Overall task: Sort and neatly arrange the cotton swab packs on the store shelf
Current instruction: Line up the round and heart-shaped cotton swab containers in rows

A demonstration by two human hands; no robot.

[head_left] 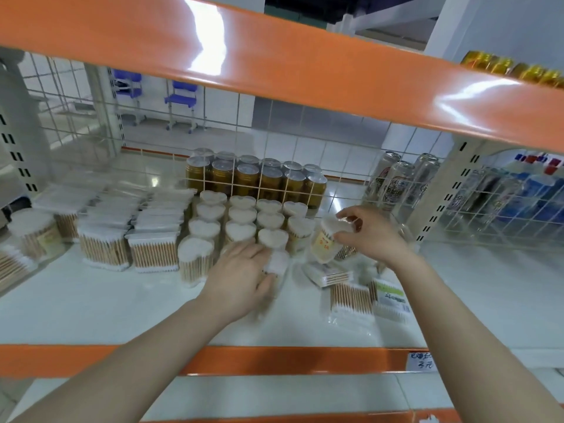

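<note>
Several heart-shaped tubs of cotton swabs (244, 215) stand in rows at the middle of the white shelf (91, 303). Flat bagged swab packs (152, 239) stand in rows to their left. My left hand (241, 279) grips a heart-shaped tub (278, 264) at the front of the rows, the tub partly hidden by my fingers. My right hand (370, 233) holds a tilted tub with a yellow label (327, 243) by its top, just right of the rows. Loose bagged packs (351, 296) lie flat on the shelf below my right hand.
Gold cans (253, 178) and silver cans (396, 181) stand behind the wire grid at the back. A round swab tub (33, 233) stands at the far left. An orange shelf edge (274, 71) runs overhead, another (274, 360) in front with a price tag (422, 360).
</note>
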